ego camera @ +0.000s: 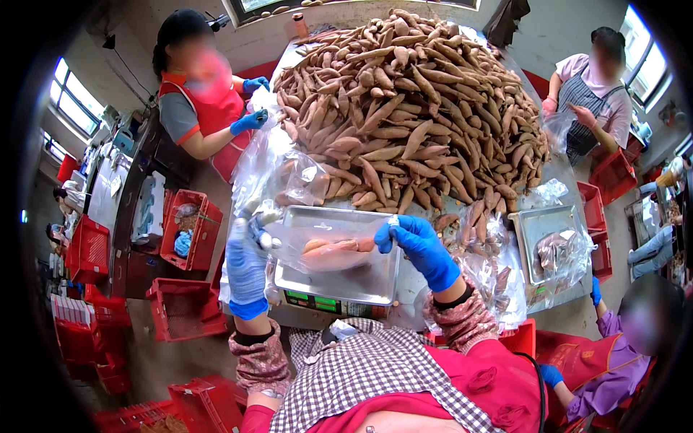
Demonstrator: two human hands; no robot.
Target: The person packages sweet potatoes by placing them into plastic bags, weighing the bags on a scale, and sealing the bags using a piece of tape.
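Between my hands, a clear plastic bag [325, 260] with a few sweet potatoes [338, 249] in it hangs above the metal pan [387, 287] of a digital scale. My right hand [419, 249], in a blue glove, pinches one end of the bag. My left hand [248, 254], in a white-and-blue glove, is at the bag's other end with its fingers bent; they are blurred, and whether they grip the film I cannot tell. The scale's green display [314, 301] shows below the pan. Behind it rises a big heap of sweet potatoes [411, 119].
Empty plastic bags [260, 157] lie left of the heap. Filled bags [482, 238] lie right of the scale, near a second metal pan [528, 227] with a bag in it. Co-workers stand at left [206, 108], right [595, 97] and lower right [606, 357]. Red crates [187, 311] stand on the floor.
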